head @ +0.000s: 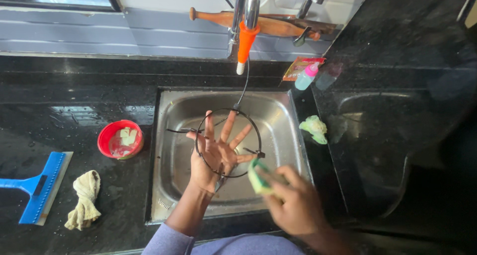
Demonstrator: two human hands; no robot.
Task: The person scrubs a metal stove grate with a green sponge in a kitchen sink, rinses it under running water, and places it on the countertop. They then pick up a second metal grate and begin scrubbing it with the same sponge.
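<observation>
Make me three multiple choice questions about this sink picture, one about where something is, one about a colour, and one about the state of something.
1. Where does the red bowl stand?
A. on the counter left of the sink
B. inside the sink
C. on the windowsill

2. What colour is the squeegee near the crumpled cloth?
A. green
B. blue
C. white

3. How is the left hand behind the round wire rack?
A. clenched in a fist
B. hidden under the cloth
C. open with fingers spread

Answers: 1 A, the bowl sits on the dark counter beside the steel sink. 2 B, its handle and head are blue. 3 C, all the fingers fan out over the basin.
</observation>
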